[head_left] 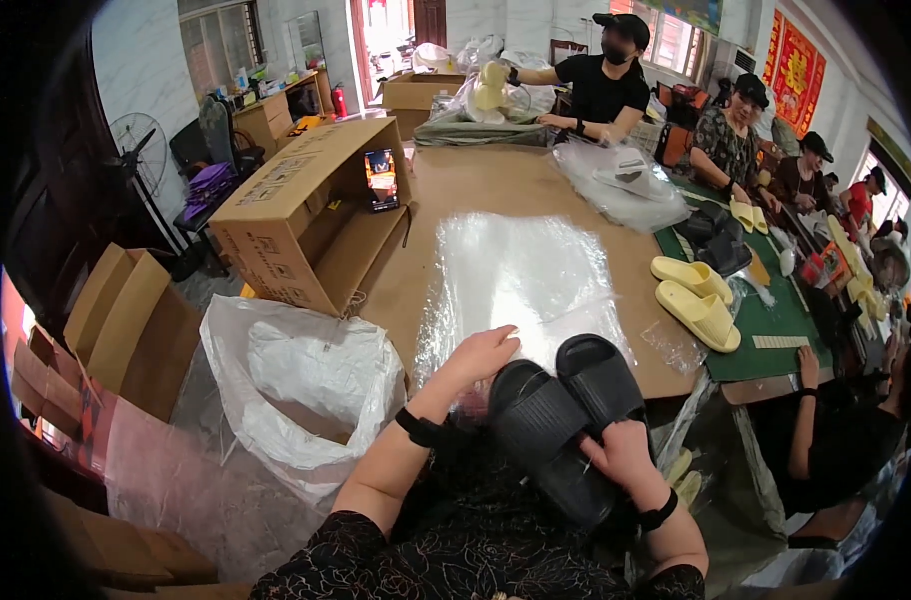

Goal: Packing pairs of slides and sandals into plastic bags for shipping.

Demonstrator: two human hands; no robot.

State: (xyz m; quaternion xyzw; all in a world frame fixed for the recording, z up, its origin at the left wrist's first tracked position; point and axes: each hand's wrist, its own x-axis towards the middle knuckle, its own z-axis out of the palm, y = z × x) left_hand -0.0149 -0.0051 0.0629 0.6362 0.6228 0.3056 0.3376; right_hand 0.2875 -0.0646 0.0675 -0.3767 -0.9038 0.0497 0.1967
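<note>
1. Black slippers (pixel 566 415) stacked as a pair at near tabletop (pixel 496 190) edge.
2. Right hand (pixel 624 455) clamped on lower slipper's heel end.
3. Left hand (pixel 481 355) spread flat on clear plastic bag (pixel 526 275).
4. Probably light, soft foam; bag thin, slippery — best pinched at mouth.

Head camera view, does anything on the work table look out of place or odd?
One thing stands out: a large cardboard box lies tipped on its side at the table's left corner, opening facing inward, with a phone propped inside it. The black slippers in the right hand look undamaged.
</note>
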